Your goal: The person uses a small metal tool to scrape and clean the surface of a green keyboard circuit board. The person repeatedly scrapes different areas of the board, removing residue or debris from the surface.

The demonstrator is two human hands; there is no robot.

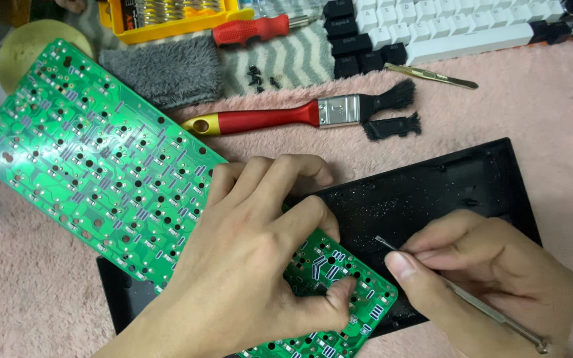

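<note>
A long green circuit board (pixel 87 152) lies slanted from the upper left to the lower middle, its lower end over a black keyboard case (pixel 445 185). My left hand (pixel 253 258) grips the board's lower end, thumb pressed on its face and fingers curled over its upper edge. My right hand (pixel 492 272) pinches a thin metal pick (pixel 472 298), whose tip (pixel 378 238) hovers over the dusty inside of the case beside the board's end.
A red-handled brush (pixel 300 113) and a loose tuft of black bristles (pixel 392 126) lie above the case on pink fleece. Further back are a grey cloth (pixel 167 69), a red screwdriver (pixel 253 30), a yellow bit box (pixel 167 16), a keyboard (pixel 432 30), brass tweezers (pixel 432 75) and small black screws (pixel 260 77).
</note>
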